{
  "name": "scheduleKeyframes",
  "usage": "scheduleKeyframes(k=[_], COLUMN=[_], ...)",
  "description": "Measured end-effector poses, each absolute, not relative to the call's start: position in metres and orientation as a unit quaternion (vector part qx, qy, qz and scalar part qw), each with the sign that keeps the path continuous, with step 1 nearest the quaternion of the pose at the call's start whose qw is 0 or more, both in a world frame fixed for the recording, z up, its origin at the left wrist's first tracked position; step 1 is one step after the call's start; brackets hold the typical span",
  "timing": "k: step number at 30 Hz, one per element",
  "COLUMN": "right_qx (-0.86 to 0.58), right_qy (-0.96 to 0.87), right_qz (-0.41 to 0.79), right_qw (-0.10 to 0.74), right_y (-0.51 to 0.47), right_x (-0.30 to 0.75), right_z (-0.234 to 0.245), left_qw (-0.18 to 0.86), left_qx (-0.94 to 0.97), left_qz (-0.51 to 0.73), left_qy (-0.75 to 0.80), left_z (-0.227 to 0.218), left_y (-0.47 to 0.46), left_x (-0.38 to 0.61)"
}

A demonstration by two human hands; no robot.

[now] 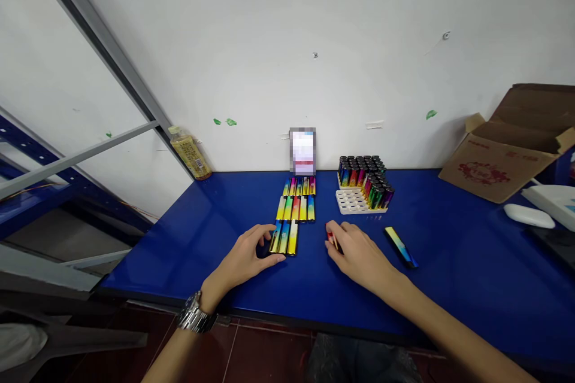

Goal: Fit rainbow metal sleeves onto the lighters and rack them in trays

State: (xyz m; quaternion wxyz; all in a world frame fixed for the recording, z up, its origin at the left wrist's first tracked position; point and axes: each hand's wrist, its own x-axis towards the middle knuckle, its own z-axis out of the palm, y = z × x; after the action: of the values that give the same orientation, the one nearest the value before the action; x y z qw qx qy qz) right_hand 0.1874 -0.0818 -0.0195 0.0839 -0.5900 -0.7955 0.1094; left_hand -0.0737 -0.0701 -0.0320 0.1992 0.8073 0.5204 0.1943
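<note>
Rainbow-coloured lighters lie in rows on the blue table [471, 263]. My left hand [249, 257] rests curled against the nearest row of three lighters [284, 237], its fingers touching them. My right hand [357, 251] is closed over a lighter with a red end [331, 237], flat on the table. One more lighter [401, 246] lies loose to the right of that hand. Behind it a white tray [353, 203] holds several upright lighters [366, 179].
A small card [302, 151] leans on the wall behind the rows. A yellow bottle [191, 154] stands at the back left. An open cardboard box [512, 143] and a white mouse [527, 215] are on the right. A metal rack frame stands on the left.
</note>
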Motion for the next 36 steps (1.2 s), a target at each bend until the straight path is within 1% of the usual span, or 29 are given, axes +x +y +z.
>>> scheduleKeyframes(k=[4, 8, 17, 27, 29, 31, 33, 36], right_qx=[-0.502, -0.441, -0.419, -0.423, -0.435, -0.476, -0.546, -0.657], right_qy=[-0.836, -0.872, -0.892, -0.888, -0.88, -0.86, -0.824, -0.747], right_qz=[0.167, 0.163, 0.103, 0.101, 0.107, 0.091, 0.042, -0.057], right_qw=[0.146, 0.135, 0.134, 0.149, 0.16, 0.162, 0.147, 0.091], right_y=[-0.089, -0.09, -0.078, -0.075, -0.078, -0.081, -0.085, -0.088], right_x=[0.178, 0.172, 0.163, 0.163, 0.166, 0.172, 0.185, 0.215], right_z=[-0.023, -0.021, -0.025, -0.028, -0.025, -0.021, -0.016, -0.011], left_qw=[0.2, 0.203, 0.202, 0.196, 0.194, 0.192, 0.193, 0.193], left_qx=[0.812, 0.814, 0.815, 0.811, 0.812, 0.81, 0.807, 0.804], left_qz=[0.189, 0.187, 0.189, 0.197, 0.199, 0.201, 0.197, 0.192], left_qy=[0.514, 0.512, 0.509, 0.514, 0.513, 0.516, 0.521, 0.528], left_z=[-0.034, -0.036, -0.038, -0.04, -0.041, -0.041, -0.04, -0.038], left_y=[-0.069, -0.068, -0.067, -0.066, -0.066, -0.066, -0.066, -0.067], left_x=[-0.073, -0.073, -0.074, -0.073, -0.073, -0.074, -0.073, -0.072])
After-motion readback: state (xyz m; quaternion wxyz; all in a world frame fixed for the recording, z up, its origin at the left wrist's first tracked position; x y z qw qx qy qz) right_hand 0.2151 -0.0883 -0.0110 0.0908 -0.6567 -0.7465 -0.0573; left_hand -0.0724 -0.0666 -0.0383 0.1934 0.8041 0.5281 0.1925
